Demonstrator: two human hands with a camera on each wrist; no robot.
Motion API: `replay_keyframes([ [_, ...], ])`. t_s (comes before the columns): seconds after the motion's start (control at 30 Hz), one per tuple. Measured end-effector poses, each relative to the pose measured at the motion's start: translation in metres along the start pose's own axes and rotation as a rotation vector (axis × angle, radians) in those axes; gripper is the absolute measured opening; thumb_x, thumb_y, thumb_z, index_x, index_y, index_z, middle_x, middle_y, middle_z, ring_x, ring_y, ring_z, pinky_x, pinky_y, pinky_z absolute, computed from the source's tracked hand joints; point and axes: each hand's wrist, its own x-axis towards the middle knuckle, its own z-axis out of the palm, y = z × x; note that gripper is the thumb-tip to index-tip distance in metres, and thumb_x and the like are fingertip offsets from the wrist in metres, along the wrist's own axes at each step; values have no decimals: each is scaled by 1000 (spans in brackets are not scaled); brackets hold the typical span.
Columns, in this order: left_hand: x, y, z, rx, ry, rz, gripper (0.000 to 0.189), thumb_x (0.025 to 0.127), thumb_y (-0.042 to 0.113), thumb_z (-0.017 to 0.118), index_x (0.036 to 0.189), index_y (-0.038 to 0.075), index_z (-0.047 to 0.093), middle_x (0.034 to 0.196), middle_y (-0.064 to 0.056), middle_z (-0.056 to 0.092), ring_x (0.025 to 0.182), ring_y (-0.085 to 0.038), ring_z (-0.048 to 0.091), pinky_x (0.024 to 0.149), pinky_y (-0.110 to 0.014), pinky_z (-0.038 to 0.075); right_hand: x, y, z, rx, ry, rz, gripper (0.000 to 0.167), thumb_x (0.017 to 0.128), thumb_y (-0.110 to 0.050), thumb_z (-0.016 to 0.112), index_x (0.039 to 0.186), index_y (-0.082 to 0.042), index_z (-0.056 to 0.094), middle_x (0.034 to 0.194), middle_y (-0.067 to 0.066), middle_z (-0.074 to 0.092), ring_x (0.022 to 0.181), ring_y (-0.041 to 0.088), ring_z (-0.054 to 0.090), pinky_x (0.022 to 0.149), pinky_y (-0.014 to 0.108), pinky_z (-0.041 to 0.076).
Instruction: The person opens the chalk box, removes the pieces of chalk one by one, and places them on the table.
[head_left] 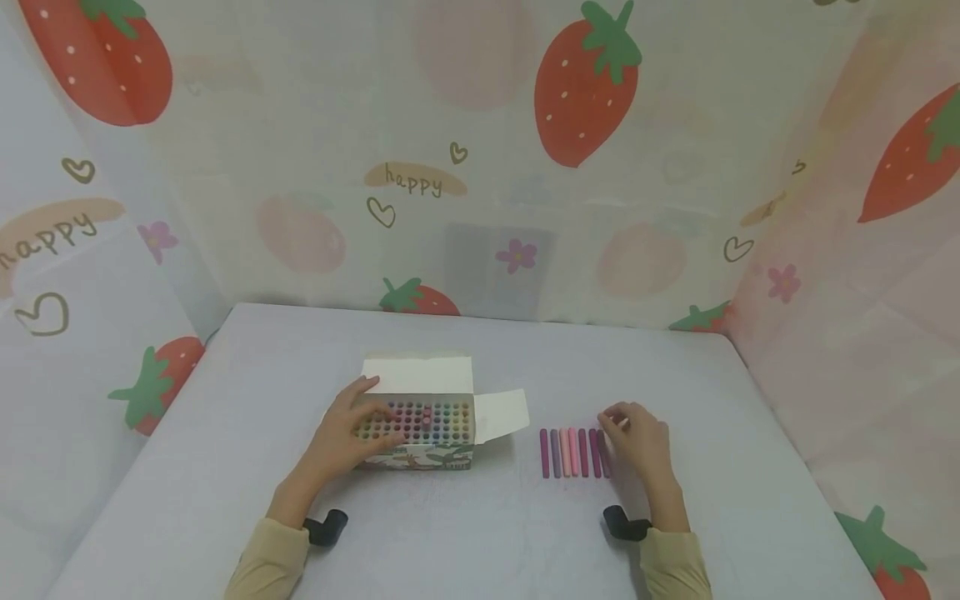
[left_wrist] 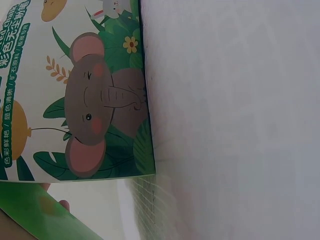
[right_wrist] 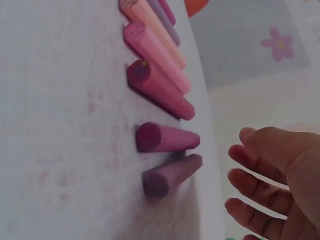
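Note:
A box of coloured chalk (head_left: 420, 457) stands with its lid up, rows of chalk ends showing inside. My left hand (head_left: 337, 433) rests over its left part, thumb and fingers spread across the chalk; no stick shows between them. One reddish chalk (head_left: 427, 419) rises above the others. To the right of the box, several pink and purple chalk sticks (head_left: 573, 452) lie side by side on the table. Just beyond the row's right end is my right hand (head_left: 641, 437), fingers loosely bent and holding nothing. A dark purple chalk (right_wrist: 172, 176) lies nearest to it in the right wrist view.
An upright lid flap (head_left: 417, 375) and a side flap (head_left: 501, 415) stick out from the box. White cloth covers the table (head_left: 487, 542). Strawberry-printed curtains (head_left: 480, 183) enclose its back and sides. The left wrist view shows the box's elephant-printed side (left_wrist: 90, 105).

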Motion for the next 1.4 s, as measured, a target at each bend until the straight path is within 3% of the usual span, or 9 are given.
replay_keyframes([
  [0.23,0,0,0,1,0,-1,33,70,55,73,91,33,62,149,-4,28,139,-35,18,104,-65,21,5,-12,-3,40,33,-31,22,87,-28,64,93,-8,68,84,7,65,78,23,59,74,43,42],
  [0.77,-1,2,-1,10,-3,0,32,71,53,73,92,31,63,149,-5,30,139,-35,18,105,-64,20,11,-53,0,101,168,-197,13,85,-21,67,87,-8,69,82,7,66,75,24,60,72,42,44],
  [1.17,-1,-2,1,15,-2,-13,34,70,57,72,92,33,62,149,-2,29,140,-32,17,106,-64,20,17,-87,4,192,232,-328,7,82,-17,70,84,-10,70,79,4,66,73,23,61,69,40,44],
  [1.4,0,-2,1,16,2,-12,34,70,58,72,91,33,62,149,-2,29,140,-32,16,106,-64,20,21,-106,10,200,227,-371,7,82,-18,70,84,-11,70,79,3,67,72,22,61,68,41,43],
])
